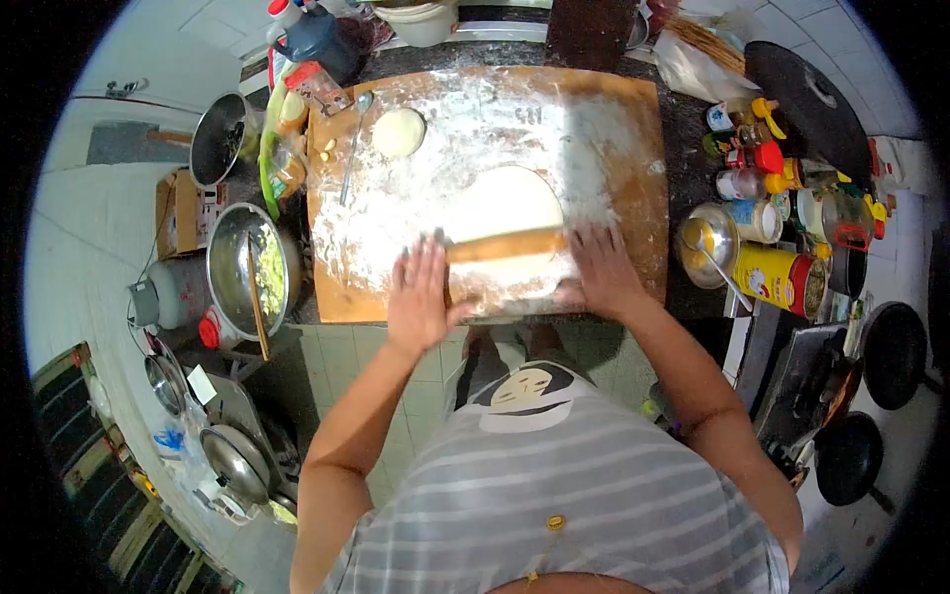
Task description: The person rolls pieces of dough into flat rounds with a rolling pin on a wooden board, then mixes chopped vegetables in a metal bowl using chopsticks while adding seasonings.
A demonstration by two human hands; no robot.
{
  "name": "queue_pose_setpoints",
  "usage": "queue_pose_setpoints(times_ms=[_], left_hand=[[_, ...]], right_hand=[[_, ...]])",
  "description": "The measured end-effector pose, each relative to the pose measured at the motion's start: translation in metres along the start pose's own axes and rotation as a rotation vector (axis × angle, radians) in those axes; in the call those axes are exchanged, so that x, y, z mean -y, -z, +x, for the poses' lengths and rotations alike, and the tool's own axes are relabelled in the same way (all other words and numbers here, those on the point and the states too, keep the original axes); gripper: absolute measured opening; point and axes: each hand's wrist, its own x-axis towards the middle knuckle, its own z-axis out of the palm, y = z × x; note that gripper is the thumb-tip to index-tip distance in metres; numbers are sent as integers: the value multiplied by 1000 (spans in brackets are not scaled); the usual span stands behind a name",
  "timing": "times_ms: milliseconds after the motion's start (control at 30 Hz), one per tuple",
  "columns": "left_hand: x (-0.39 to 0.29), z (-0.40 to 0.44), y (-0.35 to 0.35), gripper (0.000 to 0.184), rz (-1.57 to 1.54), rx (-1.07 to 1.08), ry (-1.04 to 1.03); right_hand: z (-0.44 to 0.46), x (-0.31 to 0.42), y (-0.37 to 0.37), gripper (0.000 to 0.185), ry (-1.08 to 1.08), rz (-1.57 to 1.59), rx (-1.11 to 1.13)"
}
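Rolling pin under left hand, right hand, both flattened.

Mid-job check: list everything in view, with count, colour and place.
board: one, tan, centre
flat dough: one, white, on board
round dough: one, white, board's far left
pin: one, brown, across flat dough
large bowl: one, silver, left of board
filling: one heap, green, in large bowl
small bowl: one, silver, right of board
spoons: two, silver, by round dough and in small bowl
tin: one, yellow, beside small bowl
jug: one, blue, behind board's left
tub: one, white, behind board
pans: two, black, lower right
bottles: several, mixed, upper right
pots: several, silver, left side
shirt: one, grey striped, bottom
left grip: one, pin's left end
right grip: one, pin's right end
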Motion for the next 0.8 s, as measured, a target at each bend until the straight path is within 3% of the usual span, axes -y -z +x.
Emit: queue_pose_setpoints(times_ms=[33,67,133,167,267,333,400,500,533,567,600,667,733,800], left_hand=[[3,10,-3,87,50,34,64],[10,39,11,85,94,-8,131],[27,102,11,83,20,-299,345],[34,120,10,86,43,-302,428],[3,82,32,91,195,-54,213],[-17,14,8,94,115,73,-3],[-39,-31,18,95,46,334,-49],[-11,0,4,91,107,128,75],[9,31,0,87,-40,-5,203],[24,63,6,86,-28,-71,357],[41,87,5,89,60,-177,426],[33,89,10,91,117,-222,388],[2,32,10,94,160,-18,152],[-38,-21,17,96,67,345,140]], right_hand=[[30,-7,-1,89,-61,-48,0],[64,-13,8,90,-111,79,-162],[133,-39,32,90,-190,259,-405],[152,-46,36,92,-234,321,-432],[107,-43,33,84,-304,284,-237],[42,-38,7,95,-249,97,-168],[-5,-34,-50,86,-27,65,-481],[49,-19,23,89,-208,13,45],[80,-22,35,92,-189,133,-160],[119,-33,39,90,-164,146,-260],[155,-48,24,85,-108,71,-554],[155,-56,34,83,-134,129,-455],[98,-47,40,83,-235,284,-118],[34,-31,32,85,-198,-10,225]])
